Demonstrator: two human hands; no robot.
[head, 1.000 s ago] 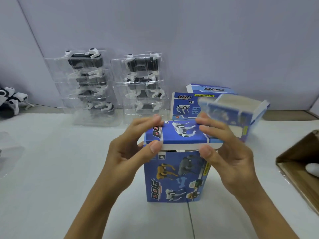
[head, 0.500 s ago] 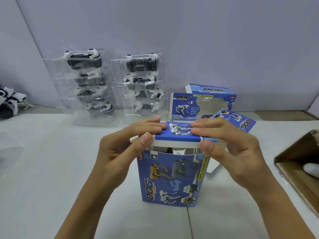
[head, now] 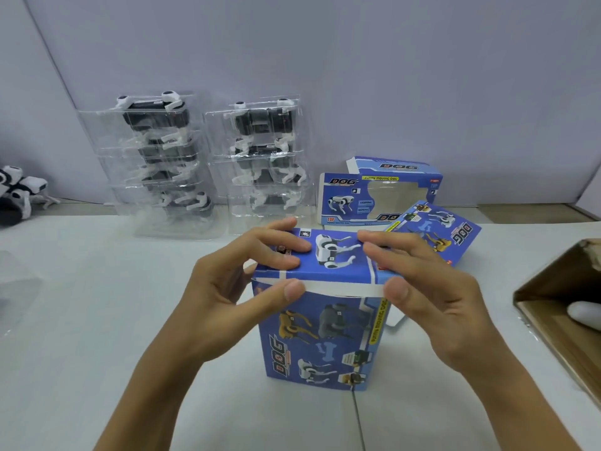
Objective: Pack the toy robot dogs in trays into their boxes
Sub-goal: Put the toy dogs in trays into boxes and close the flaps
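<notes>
Blue upright box (head: 322,340) stands on the table (head: 97,320); left hand (head: 227,288) and right hand (head: 432,288) pinch its top flap (head: 328,255), fingers above, thumbs on the white tuck edge, seemingly nearly closed.

The person shows as 2 bare forearms and 2 bare hands entering from the bottom edge. The left hand (head: 240,288) and the right hand (head: 432,297) wear no gloves, rings, watch or bracelets. No sleeve reaches into view on either forearm; both are uncovered to the frame edge. The fingernails are short and unpainted, plainest on the 2 thumbs. Each hand shows 5 fingers, slender, with smooth knuckles. No other part of the body appears.
</notes>
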